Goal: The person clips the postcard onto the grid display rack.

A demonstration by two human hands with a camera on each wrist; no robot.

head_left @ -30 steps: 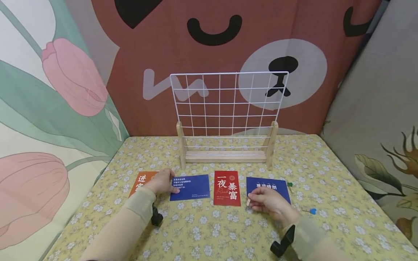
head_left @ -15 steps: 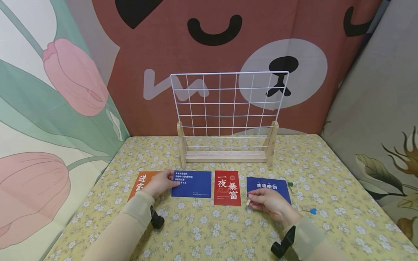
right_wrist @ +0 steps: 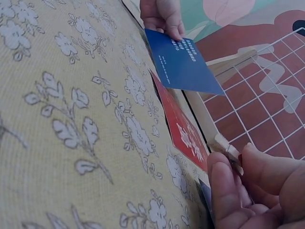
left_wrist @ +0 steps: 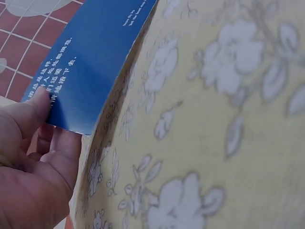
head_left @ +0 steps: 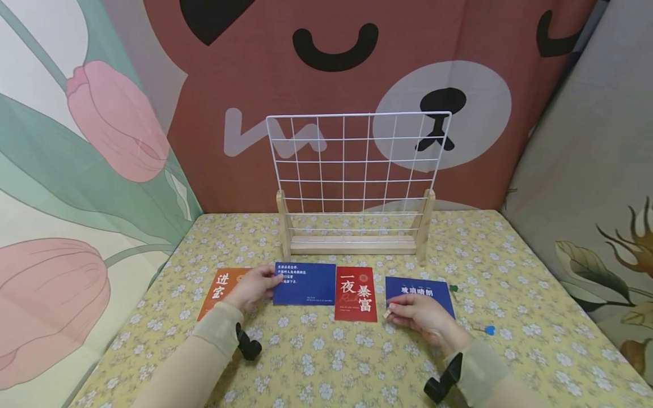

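Observation:
In the head view my left hand (head_left: 255,288) pinches the left end of a blue card (head_left: 306,290) with white writing. The left wrist view has the thumb on the printed face of this card (left_wrist: 90,62) and the fingers behind it; it is raised off the cloth and tilted. My right hand (head_left: 423,318) pinches a small wooden clothespin (right_wrist: 226,148) between thumb and forefinger. That hand is above a second blue card (head_left: 442,299), partly covering it. Between the hands lies a red card (head_left: 355,294), and an orange card (head_left: 218,290) is partly behind my left hand.
A white wire grid (head_left: 343,181) stands in a wooden base (head_left: 352,248) behind the cards. Right of the second blue card are a green piece (head_left: 453,288) and a blue heart-shaped piece (head_left: 490,330). A flowered cloth (head_left: 326,362) covers the table; printed drapes hang around it.
My left hand has lifted the blue card off the cloth and carried it slightly right and away from me, close to the red card. My right hand has stayed almost still with the clothespin.

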